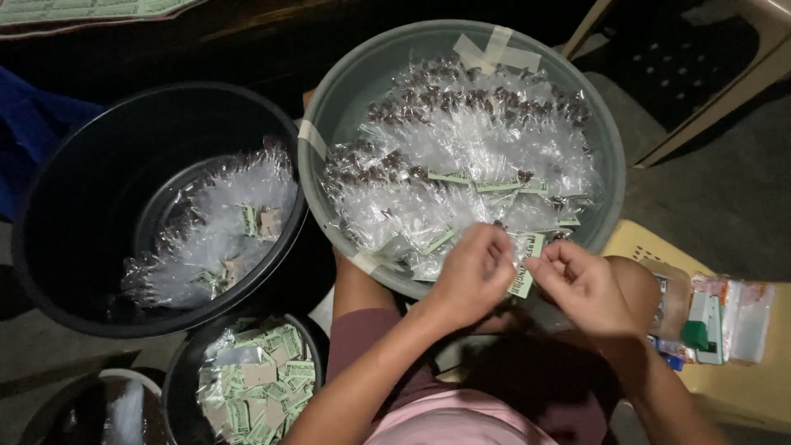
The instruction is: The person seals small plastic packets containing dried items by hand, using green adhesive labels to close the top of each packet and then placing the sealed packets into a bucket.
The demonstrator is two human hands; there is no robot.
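**Plastic, paper and gloss**

The grey basin (329,99) is smooth, matt plastic patched with pale tape (497,51). The packets (478,140) in it are thin clear film — glossy, crinkled. The green label (524,265) looks like matt paper. The black bucket (74,206) is plastic with a dull sheen.

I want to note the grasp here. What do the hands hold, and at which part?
Both hands, left hand and right hand, pinch one small clear packet with a green paper label, at its top end, over the grey basin.
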